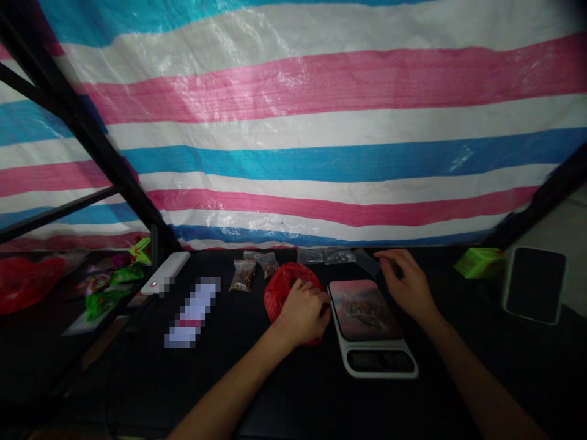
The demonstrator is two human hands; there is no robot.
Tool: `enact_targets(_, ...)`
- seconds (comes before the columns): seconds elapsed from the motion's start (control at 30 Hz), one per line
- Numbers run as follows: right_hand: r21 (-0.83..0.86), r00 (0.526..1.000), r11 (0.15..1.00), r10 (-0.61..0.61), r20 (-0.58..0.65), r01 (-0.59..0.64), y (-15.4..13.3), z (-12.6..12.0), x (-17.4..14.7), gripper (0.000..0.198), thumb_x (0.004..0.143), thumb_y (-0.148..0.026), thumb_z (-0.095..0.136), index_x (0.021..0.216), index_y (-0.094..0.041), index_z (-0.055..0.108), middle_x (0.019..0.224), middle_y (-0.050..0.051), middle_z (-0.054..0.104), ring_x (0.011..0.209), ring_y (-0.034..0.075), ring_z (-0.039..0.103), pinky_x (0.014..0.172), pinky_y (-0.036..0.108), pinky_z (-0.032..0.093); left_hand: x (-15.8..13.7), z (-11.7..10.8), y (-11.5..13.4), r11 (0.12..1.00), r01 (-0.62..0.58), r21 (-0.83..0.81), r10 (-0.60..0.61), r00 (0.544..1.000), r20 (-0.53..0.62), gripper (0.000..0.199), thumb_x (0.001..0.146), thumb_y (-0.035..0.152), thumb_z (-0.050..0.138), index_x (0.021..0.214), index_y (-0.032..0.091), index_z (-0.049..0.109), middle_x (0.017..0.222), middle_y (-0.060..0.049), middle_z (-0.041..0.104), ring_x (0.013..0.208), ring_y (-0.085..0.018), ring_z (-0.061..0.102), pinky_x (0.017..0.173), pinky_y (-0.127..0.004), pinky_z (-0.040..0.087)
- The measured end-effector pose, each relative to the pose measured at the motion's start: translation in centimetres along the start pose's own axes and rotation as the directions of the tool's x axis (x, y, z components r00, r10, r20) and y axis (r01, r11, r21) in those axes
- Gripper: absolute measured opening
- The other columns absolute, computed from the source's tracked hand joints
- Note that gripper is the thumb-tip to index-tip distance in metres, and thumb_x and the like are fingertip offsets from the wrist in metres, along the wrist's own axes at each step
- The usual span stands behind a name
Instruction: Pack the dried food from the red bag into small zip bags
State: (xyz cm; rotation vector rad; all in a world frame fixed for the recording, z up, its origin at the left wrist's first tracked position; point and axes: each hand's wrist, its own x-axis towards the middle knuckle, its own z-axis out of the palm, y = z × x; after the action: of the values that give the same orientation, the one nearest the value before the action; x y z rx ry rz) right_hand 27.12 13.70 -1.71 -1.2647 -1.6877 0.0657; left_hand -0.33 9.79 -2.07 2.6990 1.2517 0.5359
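No writing or brand can be read anywhere; the display of the kitchen scale (pixel 372 327) is dark, and a white flat object (pixel 192 311) on the surface (pixel 293 391) is blurred out. The left hand (pixel 302 311) rests on a red plastic bag (pixel 283 287), which lies crumpled and glossy on the dark surface, just left of the scale; the fingers are curled into the bag and grasp its plastic. The right hand (pixel 408 286) is behind the scale on its right side, and its fingers pinch a small clear plastic bag (pixel 368 261), thin and almost see-through. The scale is white with a shiny platform, and something small and clear lies on it, but I cannot tell what. Behind the red bag stand small clear packets with brown contents (pixel 243 275), and more clear packets (pixel 321 255) lie in a row near the striped tarpaulin (pixel 321 140). A green box (pixel 479 261) sits far right.
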Motion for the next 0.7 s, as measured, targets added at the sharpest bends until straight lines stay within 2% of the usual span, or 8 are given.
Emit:
enact_targets(0.1,0.001,1.0,1.0,-0.002,-0.001,0.002,-0.2,0.0,0.0,0.021,0.101,-0.034,0.052,0.106,-0.025,0.071,0.102,0.007,0.063,0.079,0.02,0.06,0.07,0.035,0.052,-0.1,-0.3,0.3,0.999,0.004,-0.051,-0.004,1.0,-0.015,0.01,0.089,0.023,0.063,0.085,0.022,0.073,0.085,-0.006,0.075,0.089,-0.026,0.064,0.089,-0.044,0.041)
enact_targets(0.2,-0.003,1.0,1.0,0.001,0.001,-0.001,-0.3,-0.1,0.0,0.021,0.101,-0.034,0.053,0.106,-0.025,0.071,0.104,0.007,0.063,0.082,0.021,0.061,0.071,0.035,0.052,-0.3,-1.8,-0.2,0.991,0.026,-0.133,-0.036,0.996,-0.076,0.01,0.086,0.02,0.063,0.081,0.023,0.07,0.084,-0.004,0.074,0.087,-0.024,0.063,0.086,-0.042,0.042)
enact_targets(0.3,-0.008,1.0,1.0,-0.001,0.015,0.001,-0.4,-0.1,-0.1,0.021,0.101,-0.034,0.052,0.106,-0.025,0.071,0.104,0.007,0.063,0.085,0.022,0.063,0.071,0.034,0.052,-0.9,-4.6,-2.4,0.979,0.04,-0.2,-0.068,0.989,-0.133,0.009,0.082,0.015,0.064,0.08,0.023,0.069,0.081,-0.003,0.073,0.085,-0.023,0.062,0.085,-0.041,0.044)
enact_targets(0.43,0.015,0.994,1.0,0.015,0.11,-0.016,-0.4,0.2,-0.4,0.021,0.101,-0.033,0.052,0.106,-0.024,0.07,0.1,0.006,0.063,0.08,0.02,0.061,0.068,0.033,0.051,-2.2,-7.2,-6.0,0.952,-0.027,-0.305,0.018,0.999,-0.034,0.018,0.084,0.012,0.06,0.079,0.024,0.072,0.081,-0.002,0.073,0.087,-0.022,0.062,0.087,-0.038,0.046)
enact_targets(0.5,0.021,0.987,1.0,0.016,0.157,-0.02,-0.4,0.4,-0.5,0.021,0.101,-0.032,0.052,0.106,-0.024,0.07,0.098,0.006,0.062,0.081,0.02,0.061,0.07,0.033,0.051,-2.6,-7.3,-6.9,0.953,-0.061,-0.298,0.064,0.998,0.001,0.022,0.083,0.009,0.059,0.082,0.025,0.075,0.084,-0.001,0.073,0.087,-0.021,0.062,0.089,-0.038,0.047)
enact_targets(0.57,0.02,0.985,1.0,0.019,0.174,-0.023,-0.4,0.6,-0.7,0.021,0.102,-0.033,0.052,0.107,-0.024,0.07,0.099,0.006,0.062,0.082,0.02,0.061,0.071,0.034,0.051,-2.7,-6.8,-7.3,0.964,-0.071,-0.257,0.065,0.997,-0.031,0.025,0.081,0.006,0.058,0.083,0.025,0.075,0.084,-0.002,0.072,0.086,-0.021,0.062,0.088,-0.038,0.047)
enact_targets(0.7,0.023,0.986,0.999,0.021,0.163,-0.025,-0.2,0.9,-0.8,0.021,0.102,-0.033,0.052,0.107,-0.024,0.071,0.101,0.006,0.063,0.084,0.02,0.062,0.071,0.034,0.05,-2.6,-5.6,-8.4,0.98,-0.04,-0.194,-0.009,0.969,-0.249,0.024,0.082,0.006,0.054,0.082,0.022,0.071,0.08,-0.004,0.067,0.085,-0.022,0.06,0.081,-0.036,0.048)
